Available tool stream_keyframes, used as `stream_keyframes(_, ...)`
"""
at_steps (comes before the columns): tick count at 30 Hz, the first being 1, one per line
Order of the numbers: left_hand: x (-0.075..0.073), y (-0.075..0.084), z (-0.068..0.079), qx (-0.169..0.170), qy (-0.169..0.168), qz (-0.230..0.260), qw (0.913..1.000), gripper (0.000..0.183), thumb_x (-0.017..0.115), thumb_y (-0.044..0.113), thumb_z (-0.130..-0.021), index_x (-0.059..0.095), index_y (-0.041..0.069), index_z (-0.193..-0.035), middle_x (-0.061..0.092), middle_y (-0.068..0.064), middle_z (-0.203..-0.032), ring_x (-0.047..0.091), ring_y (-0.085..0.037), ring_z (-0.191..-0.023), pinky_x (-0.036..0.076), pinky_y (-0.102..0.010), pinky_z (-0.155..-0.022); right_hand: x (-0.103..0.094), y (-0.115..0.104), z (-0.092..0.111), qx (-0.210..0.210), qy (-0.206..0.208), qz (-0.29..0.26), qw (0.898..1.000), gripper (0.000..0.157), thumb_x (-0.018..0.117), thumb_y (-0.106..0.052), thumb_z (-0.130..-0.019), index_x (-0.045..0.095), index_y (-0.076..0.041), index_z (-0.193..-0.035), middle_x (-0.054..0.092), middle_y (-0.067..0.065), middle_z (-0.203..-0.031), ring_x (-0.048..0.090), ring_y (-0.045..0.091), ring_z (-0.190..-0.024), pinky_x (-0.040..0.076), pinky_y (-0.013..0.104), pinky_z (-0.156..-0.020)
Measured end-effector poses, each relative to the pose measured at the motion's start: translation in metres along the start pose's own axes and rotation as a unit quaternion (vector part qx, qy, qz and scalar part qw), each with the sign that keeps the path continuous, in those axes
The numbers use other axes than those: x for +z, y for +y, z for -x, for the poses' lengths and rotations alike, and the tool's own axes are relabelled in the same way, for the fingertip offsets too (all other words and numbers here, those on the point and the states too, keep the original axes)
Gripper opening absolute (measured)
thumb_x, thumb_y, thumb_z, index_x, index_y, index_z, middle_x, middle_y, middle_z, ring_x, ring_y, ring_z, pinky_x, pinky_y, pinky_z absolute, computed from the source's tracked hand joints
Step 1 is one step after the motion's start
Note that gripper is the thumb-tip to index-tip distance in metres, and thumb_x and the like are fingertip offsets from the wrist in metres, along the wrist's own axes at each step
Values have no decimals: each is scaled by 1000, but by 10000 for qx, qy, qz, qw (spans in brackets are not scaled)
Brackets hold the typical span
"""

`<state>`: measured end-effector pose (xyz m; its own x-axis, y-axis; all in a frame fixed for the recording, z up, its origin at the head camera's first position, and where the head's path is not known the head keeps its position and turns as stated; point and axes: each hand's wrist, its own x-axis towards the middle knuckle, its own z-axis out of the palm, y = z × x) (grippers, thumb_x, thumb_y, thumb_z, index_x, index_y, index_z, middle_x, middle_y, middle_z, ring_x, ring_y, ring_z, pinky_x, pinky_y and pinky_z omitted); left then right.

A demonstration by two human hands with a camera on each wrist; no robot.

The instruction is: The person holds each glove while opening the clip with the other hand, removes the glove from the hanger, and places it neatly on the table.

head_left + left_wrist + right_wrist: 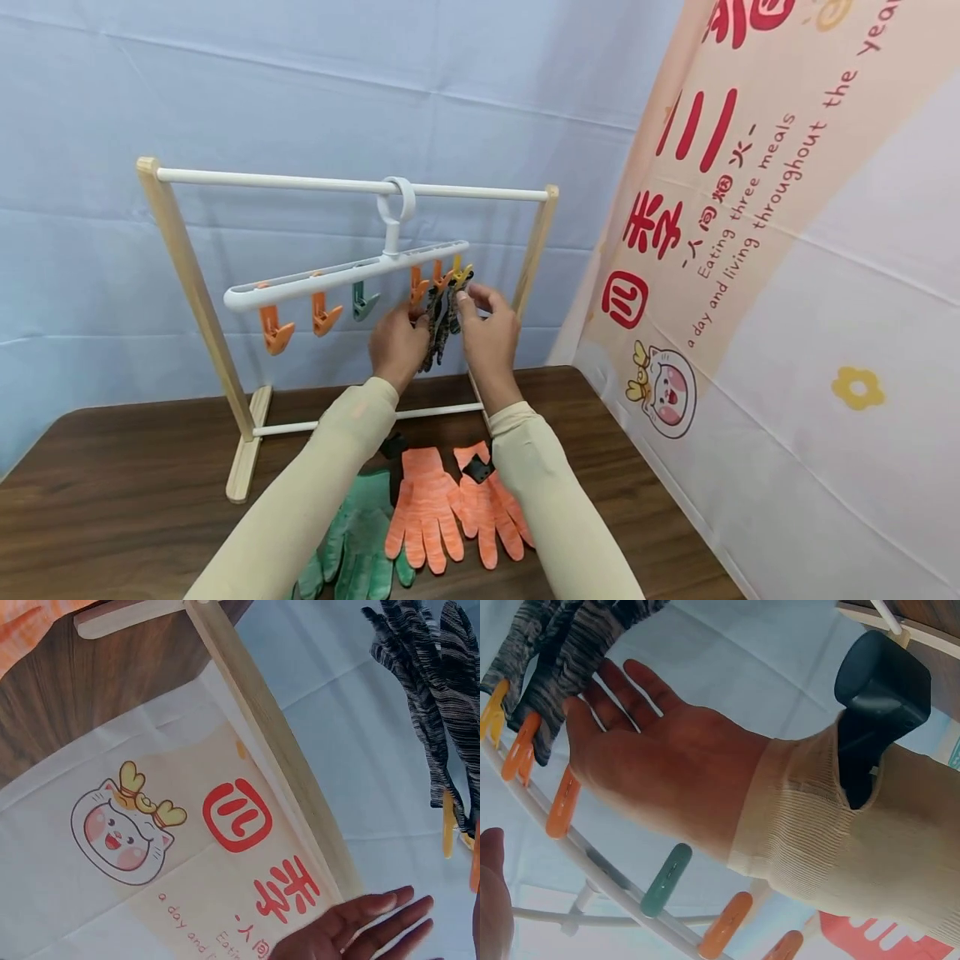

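Observation:
Black-and-grey knit gloves (pixel 442 321) hang from the right end of a white clip hanger (pixel 352 271). A yellow clip (pixel 462 273) and an orange clip (pixel 441 275) hold them at the top. My left hand (pixel 400 346) is at the gloves' left side; in the right wrist view its fingers (pixel 641 686) are extended and loosely spread, the thumb at the fabric's edge. On the other side is my right hand (pixel 491 333), fingertips close to the gloves. In the left wrist view the right hand (pixel 352 930) shows loosely extended fingers, apart from the hanging fabric.
The hanger hooks over the white bar (pixel 285 180) of a wooden-legged rack (pixel 198 292). More orange clips (pixel 276 329) and a green clip (pixel 363 302) dangle from it. Orange gloves (pixel 427 512) and green gloves (pixel 363 542) lie on the wooden table (pixel 112 483). A printed cloth (pixel 750 375) borders the right side.

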<state>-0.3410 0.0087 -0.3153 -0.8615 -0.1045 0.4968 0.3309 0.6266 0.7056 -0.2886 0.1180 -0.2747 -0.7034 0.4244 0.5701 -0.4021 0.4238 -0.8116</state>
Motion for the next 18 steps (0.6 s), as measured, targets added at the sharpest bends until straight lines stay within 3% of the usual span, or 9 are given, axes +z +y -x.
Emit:
stream_keyframes(7,-8,-6,7,4,-59,275,9996,9,55,27,-89,59,19,-89,61,2,-84,56,-19,-73,43,-39,-66,5,3,1,129,-172,82,9997,32,61,-31,-87,64,-12,-113,64,2,-106,58,13,-97,48,34,-79)
stream_keyframes(13,-15,-5,14,73,-124,476,9988,10,56,25,-88,61,17,-89,61,1,-84,56,-17,-74,43,-36,-65,8,3,1,77,-740,83,9972,38,54,-26,-92,55,-10,-126,57,3,-119,51,15,-111,42,36,-90)
stream_keyframes(18,-19,-3,20,159,-283,759,9966,9,57,23,-88,62,15,-91,62,1,-86,56,-16,-76,45,-35,-66,10,5,-1,89,-1061,141,9942,38,53,-27,-92,52,-16,-128,55,0,-122,52,16,-108,43,35,-88)
